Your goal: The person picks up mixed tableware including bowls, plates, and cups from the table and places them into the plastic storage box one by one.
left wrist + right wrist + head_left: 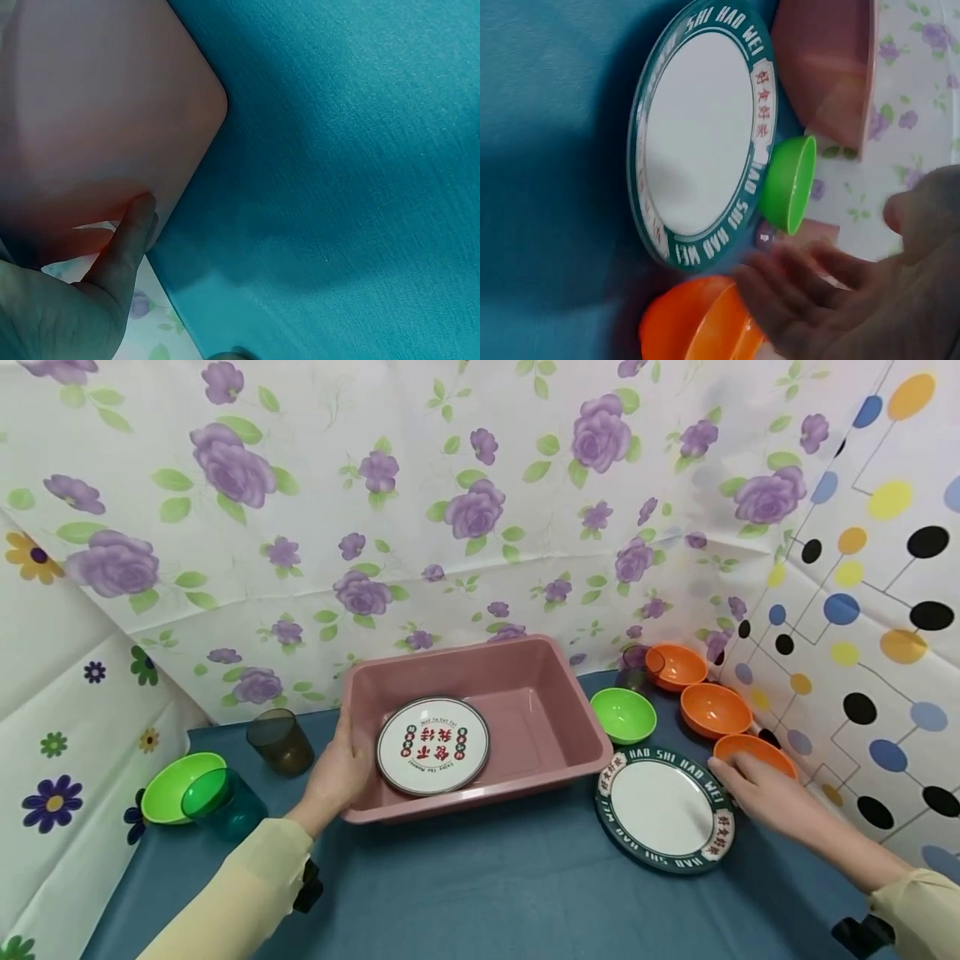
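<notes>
While left hand (341,768) grips pink tub (525,689), right fingers (738,770) spread.

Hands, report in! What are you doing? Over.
Left hand holds pink tub rim. Right hand open, reaching green-rimmed plate. Orange bowl beside it.

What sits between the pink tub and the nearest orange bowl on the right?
In the head view, the green-rimmed plate lies between the pink tub and the orange bowl; the right hand reaches over its edge.
</notes>
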The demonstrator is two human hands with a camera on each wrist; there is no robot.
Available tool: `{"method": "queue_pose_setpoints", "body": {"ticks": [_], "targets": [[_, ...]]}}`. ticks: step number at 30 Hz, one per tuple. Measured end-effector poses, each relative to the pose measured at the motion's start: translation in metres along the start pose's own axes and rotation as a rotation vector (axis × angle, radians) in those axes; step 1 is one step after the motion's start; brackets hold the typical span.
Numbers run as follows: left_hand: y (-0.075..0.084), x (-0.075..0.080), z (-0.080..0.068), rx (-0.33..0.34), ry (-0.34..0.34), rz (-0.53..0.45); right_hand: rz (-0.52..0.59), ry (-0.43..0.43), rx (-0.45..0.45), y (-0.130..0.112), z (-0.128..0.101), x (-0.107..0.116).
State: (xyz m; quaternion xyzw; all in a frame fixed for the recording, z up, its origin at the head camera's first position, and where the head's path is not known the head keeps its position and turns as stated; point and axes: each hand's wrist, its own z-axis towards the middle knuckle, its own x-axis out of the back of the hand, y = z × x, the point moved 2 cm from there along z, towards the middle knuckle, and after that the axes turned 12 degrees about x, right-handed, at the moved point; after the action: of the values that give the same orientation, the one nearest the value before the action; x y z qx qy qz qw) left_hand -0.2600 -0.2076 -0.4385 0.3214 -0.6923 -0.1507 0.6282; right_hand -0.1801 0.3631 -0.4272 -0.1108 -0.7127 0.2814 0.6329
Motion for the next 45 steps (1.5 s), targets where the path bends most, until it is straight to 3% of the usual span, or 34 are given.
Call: {"method": "queue_pose_setpoints", "body": {"ticks": [5,13,17,22,25,37,45], "targets": [[0.001,0.002,0.001,-0.023,0.007,0.001,0.136,-0.245,-0.198,0.014,-0.019,-0.008],[0.004,0.006,0.002,-0.042,0.011,-0.006,0.232,-0.318,-0.315,0.034,-0.033,-0.022],[0.004,0.005,0.002,-0.041,0.006,-0.002,0.358,-0.294,-0.36,0.047,-0.034,-0.03],[0.003,0.004,0.001,-0.023,0.002,-0.004,0.629,-0.239,-0.421,0.063,-0.035,-0.042],[0.003,0.004,0.001,-0.017,0.004,-0.004,0.729,-0.218,-0.416,0.069,-0.034,-0.047],[0.002,0.002,0.0,-0.012,0.013,0.009,0.721,-0.083,-0.507,0.07,-0.025,-0.057],[0.001,0.001,-0.001,-0.005,0.011,0.009,0.837,-0.07,-0.575,0.064,-0.025,-0.062]]}}
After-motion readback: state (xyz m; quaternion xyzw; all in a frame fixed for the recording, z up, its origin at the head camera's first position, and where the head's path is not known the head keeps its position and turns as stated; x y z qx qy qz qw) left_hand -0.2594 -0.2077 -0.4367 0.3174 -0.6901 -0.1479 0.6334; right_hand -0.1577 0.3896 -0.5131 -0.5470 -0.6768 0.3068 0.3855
